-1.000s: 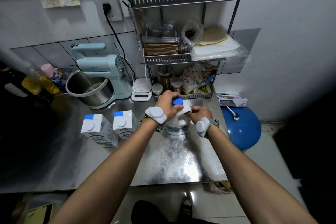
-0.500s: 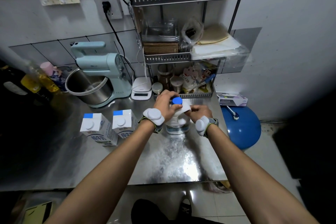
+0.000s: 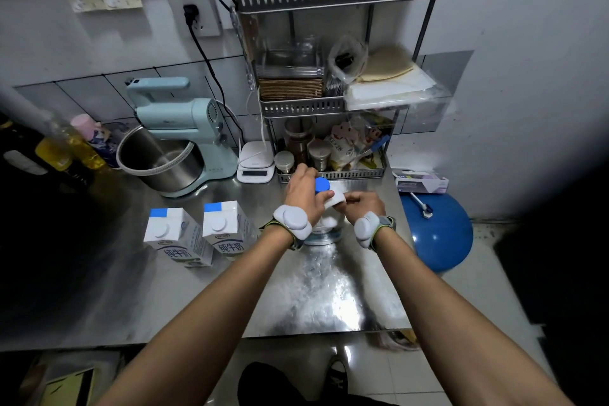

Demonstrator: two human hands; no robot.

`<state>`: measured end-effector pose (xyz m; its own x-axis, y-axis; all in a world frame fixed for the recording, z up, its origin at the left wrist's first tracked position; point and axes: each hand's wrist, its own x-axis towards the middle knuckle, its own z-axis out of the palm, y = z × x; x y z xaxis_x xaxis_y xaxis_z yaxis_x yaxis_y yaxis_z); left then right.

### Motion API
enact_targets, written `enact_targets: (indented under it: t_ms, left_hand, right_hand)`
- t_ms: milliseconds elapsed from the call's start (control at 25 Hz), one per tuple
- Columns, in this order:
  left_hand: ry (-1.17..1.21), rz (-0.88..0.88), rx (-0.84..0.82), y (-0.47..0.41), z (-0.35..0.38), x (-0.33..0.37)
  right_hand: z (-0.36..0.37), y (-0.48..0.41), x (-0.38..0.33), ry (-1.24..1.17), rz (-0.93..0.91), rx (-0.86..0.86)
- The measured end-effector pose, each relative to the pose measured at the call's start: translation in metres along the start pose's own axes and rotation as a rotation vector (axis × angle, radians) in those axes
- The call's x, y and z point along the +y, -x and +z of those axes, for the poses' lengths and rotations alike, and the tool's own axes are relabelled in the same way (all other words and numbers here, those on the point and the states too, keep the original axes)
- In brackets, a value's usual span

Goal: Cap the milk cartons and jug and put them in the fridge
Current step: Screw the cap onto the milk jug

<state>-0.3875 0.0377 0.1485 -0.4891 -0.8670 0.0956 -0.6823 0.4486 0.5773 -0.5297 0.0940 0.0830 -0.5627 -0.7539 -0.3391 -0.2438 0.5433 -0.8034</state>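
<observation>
A white milk jug [image 3: 324, 227] stands on the steel counter [image 3: 316, 293], mostly hidden behind my hands. Its blue cap [image 3: 322, 184] sits on the neck, with my left hand [image 3: 303, 194] wrapped around it from the left. My right hand [image 3: 361, 206] grips the jug's handle side. Two white milk cartons, the left carton [image 3: 176, 236] and the right carton [image 3: 225, 229], stand side by side to the left, each with a white round cap on its sloped top.
A pale blue stand mixer [image 3: 178, 135] with a steel bowl stands at the back left, a white scale [image 3: 255, 166] beside it. Directly behind the jug is a wire rack [image 3: 329, 105]. Oil bottles [image 3: 62, 148] are far left. A blue stool [image 3: 435, 231] stands right of the counter.
Both hands stay on the jug; my left hand has shifted slightly around the blue cap. The cartons have not moved.
</observation>
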Motion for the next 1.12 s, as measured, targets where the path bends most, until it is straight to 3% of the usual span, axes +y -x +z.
enact_targets:
  t_ms: [160,280,440,560,960,1120]
  left_hand:
    - [0.036,0.118,-0.116,-0.003,-0.009,-0.004]
    - [0.009,0.096,-0.204,-0.007,-0.015,-0.006]
    - [0.068,-0.121,-0.072,0.001,-0.005,0.006]
    - [0.054,-0.172,0.001,0.003,0.005,0.012]
    - [-0.008,0.137,-0.168,-0.006,-0.011,-0.005]
    - [-0.004,0.162,-0.243,-0.011,-0.020,-0.010]
  right_hand:
    - [0.000,-0.002,0.000,0.003,-0.023,-0.009]
    - [-0.001,-0.003,-0.001,-0.011,-0.016,-0.014]
    - [-0.001,0.001,0.001,-0.027,-0.002,0.013]
    - [0.000,0.001,0.001,-0.037,0.006,0.019]
    - [-0.001,0.003,-0.006,-0.014,0.016,0.021]
    - [-0.001,0.006,-0.006,-0.010,0.019,0.019]
